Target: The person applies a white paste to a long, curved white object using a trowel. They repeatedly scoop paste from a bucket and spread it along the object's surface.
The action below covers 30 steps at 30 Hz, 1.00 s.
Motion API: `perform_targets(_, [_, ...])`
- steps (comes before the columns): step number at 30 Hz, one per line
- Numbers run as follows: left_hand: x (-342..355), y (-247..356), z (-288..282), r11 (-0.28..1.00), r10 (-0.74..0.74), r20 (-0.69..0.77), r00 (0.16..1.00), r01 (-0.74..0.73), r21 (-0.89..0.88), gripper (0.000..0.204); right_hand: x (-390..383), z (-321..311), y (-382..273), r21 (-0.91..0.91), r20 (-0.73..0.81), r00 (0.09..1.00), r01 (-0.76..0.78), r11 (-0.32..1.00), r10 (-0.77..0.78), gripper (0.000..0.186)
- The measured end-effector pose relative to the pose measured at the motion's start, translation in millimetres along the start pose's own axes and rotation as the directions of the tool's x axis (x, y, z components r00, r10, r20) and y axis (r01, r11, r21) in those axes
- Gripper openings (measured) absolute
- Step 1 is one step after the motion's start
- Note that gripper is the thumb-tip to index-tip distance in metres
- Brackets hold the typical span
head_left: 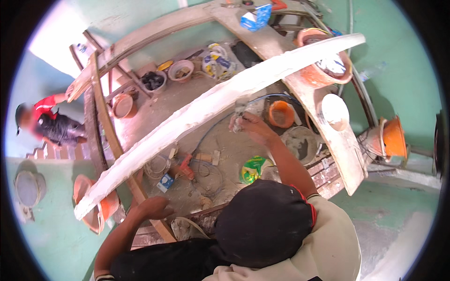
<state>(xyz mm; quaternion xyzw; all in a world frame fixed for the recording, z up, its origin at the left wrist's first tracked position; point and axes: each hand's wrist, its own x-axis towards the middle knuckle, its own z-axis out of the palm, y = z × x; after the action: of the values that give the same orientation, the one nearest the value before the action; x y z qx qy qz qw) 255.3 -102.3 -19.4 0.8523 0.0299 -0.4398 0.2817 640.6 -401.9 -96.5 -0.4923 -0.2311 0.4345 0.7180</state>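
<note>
Long, gently curved white strip with a rough plaster-like face (211,112): laid slantwise, lower left to upper right, just beyond the right grip. Flat pale wooden plank (344,161): crossed over by the strip toward the right. Narrow brown wooden beam (161,229): seen beside the left grip. Round white container (334,112): placed on the plank. Left grip (155,208): held below the strip, apart from it; fingers curled, contents undeterminable. Right grip (251,126): closed around a small grey flat tool (242,106); contact with the strip cannot be confirmed.
</note>
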Motion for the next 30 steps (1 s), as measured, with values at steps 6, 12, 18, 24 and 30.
perform_targets(6, [13,41,-52,0.986,0.116,0.155,0.981,-0.133,0.1,0.05,-64,1,-9,0.017,-0.196,0.958,-0.211,0.977,0.21,0.025])
perform_targets(12, [69,140,-108,0.79,0.584,0.068,0.809,-0.586,0.179,0.051,-170,-13,-168,-0.551,-0.423,0.906,-0.259,0.793,0.002,0.035])
perform_targets(18, [48,232,-156,0.672,0.74,0.073,0.668,-0.739,-0.042,0.055,-249,-97,-289,-0.689,-0.572,0.786,-0.616,-0.383,-0.235,0.027])
perform_targets(24, [104,295,-202,0.818,0.443,0.246,0.862,-0.501,0.282,0.058,-188,-200,-268,-0.597,-0.572,0.82,-0.441,-0.67,-0.03,0.02])
perform_targets(30, [291,360,-187,0.854,0.52,-0.025,0.854,-0.518,0.044,0.062,-172,-247,-234,-0.694,-0.402,0.915,-0.299,-0.655,0.009,0.017])
